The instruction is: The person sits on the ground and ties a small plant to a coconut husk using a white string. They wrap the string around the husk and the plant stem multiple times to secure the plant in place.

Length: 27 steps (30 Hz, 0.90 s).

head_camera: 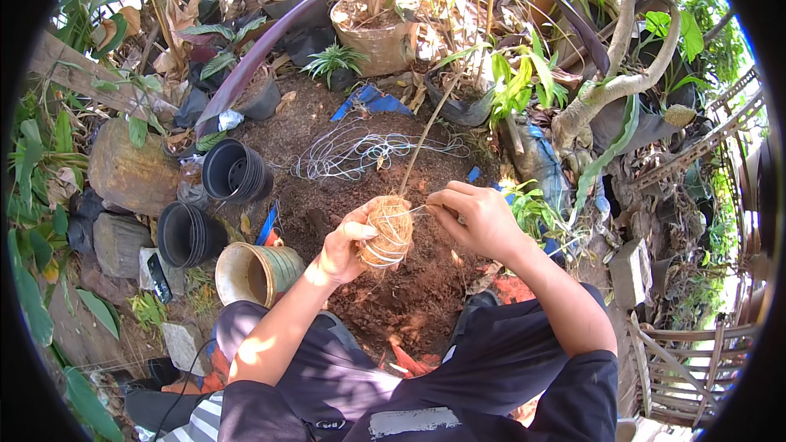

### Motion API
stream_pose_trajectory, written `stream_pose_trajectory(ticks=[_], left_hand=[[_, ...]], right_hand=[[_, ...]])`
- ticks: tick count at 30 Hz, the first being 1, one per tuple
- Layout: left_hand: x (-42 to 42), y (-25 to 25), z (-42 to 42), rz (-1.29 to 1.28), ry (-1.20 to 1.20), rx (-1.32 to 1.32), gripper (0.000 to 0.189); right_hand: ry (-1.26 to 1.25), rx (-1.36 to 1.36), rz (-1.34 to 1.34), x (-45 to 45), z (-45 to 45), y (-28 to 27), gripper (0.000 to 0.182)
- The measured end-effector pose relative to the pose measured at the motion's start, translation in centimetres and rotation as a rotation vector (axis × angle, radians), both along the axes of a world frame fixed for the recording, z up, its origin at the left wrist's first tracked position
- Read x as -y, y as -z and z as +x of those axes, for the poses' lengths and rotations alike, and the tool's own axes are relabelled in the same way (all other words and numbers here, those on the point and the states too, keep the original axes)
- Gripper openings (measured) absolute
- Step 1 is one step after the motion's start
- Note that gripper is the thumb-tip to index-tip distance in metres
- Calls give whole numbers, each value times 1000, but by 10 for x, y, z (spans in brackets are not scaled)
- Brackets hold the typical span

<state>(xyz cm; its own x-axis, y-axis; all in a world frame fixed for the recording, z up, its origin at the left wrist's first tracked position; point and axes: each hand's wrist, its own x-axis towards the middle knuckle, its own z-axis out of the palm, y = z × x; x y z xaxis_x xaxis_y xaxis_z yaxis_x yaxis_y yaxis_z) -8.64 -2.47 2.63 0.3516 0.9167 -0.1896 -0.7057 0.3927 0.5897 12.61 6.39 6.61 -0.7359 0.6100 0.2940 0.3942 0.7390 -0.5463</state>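
My left hand holds a ball of brown coconut fibre with pale string wound around it several times. A thin brown stem rises from the top of the ball. My right hand is just right of the ball and pinches the string between thumb and fingers, with a short length running to the ball. A loose tangle of pale string lies on the soil beyond my hands. Loose reddish-brown soil is heaped under the ball.
Stacked black plastic pots, more black pots and a pale bucket lie left. A potted plant stands beyond the string. Stones, a phone, a branching trunk and a concrete block surround the spot. Another person's striped clothing shows lower left.
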Motion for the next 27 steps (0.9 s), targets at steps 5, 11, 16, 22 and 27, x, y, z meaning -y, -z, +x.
stream_pose_trajectory(ticks=[5,11,16,22,27], left_hand=[[0,3,0,3,161,224,85],[-1,4,2,4,122,193,86],[-9,-4,-6,46,-182,143,72],[-16,-2,-23,24,-344,-156,62],[-11,1,-10,-8,-305,-296,56]], right_hand=[[-35,13,-30,1,-1,1,11],[-119,-58,-71,1,-2,17,13],[134,159,-228,-9,5,-1,18],[-221,161,-293,-17,23,-37,18],[-260,119,-186,-4,20,-42,20]])
